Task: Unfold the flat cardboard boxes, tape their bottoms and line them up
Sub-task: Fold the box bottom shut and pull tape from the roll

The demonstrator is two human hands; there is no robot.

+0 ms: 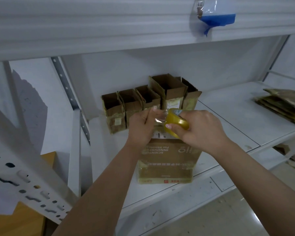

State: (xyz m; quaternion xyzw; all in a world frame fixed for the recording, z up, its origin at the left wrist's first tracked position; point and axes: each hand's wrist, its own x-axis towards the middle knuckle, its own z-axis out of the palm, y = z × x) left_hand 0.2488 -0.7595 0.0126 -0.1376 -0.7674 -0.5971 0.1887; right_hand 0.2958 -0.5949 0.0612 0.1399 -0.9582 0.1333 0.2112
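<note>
My right hand (199, 130) grips a yellow tape roll (176, 121) above a cardboard box (169, 160) that stands on the white shelf (237, 120) with printed text upside down. My left hand (141, 126) pinches the free end of the clear tape strip (158, 118) pulled from the roll. Behind my hands, several opened boxes (150, 99) stand in a row against the back wall. A pile of flat boxes (283, 103) lies at the right of the shelf.
A perforated white shelf post (24, 181) leans at the left front, and another upright (70, 99) stands behind it. An upper shelf (126, 31) hangs overhead with a blue-and-clear bag (215, 16) taped to it. Floor shows at the lower right.
</note>
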